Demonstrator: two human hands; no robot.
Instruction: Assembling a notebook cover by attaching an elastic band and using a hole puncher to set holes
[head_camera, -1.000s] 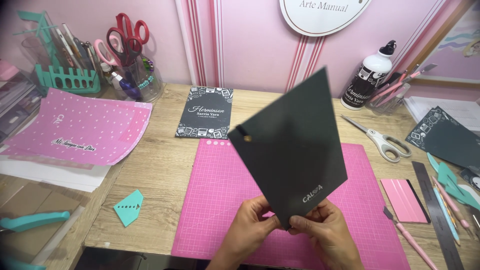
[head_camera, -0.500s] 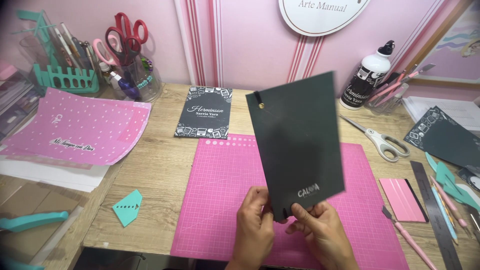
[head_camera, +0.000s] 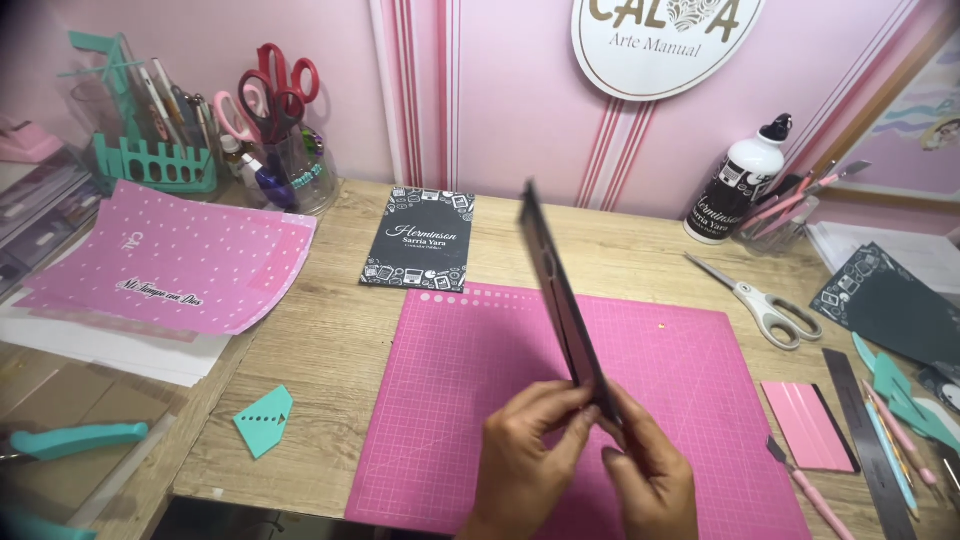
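Dark grey cardstock sheet (head_camera: 560, 295) stands edge-on to us above the pink gridded cutting mat (head_camera: 470, 400) on the wooden tabletop (head_camera: 330, 340). We pinch its lower end with both hands, left hand (head_camera: 525, 460) and right hand (head_camera: 650, 475) closed on it. White-handled scissors (head_camera: 765, 305) lie well apart.

Both hands are up at the near edge of the view, close together and raised off the worktop. The left hand (head_camera: 525, 455) comes in from the near side with its back toward the camera, fingers curled and pinched shut toward the right. The right hand (head_camera: 650, 475) sits just beside it, a bit nearer, fingers angled up and left to meet the left ones. The fingertips look like they're touching, though it's hard to tell. Wrists are cut off at the frame edge.
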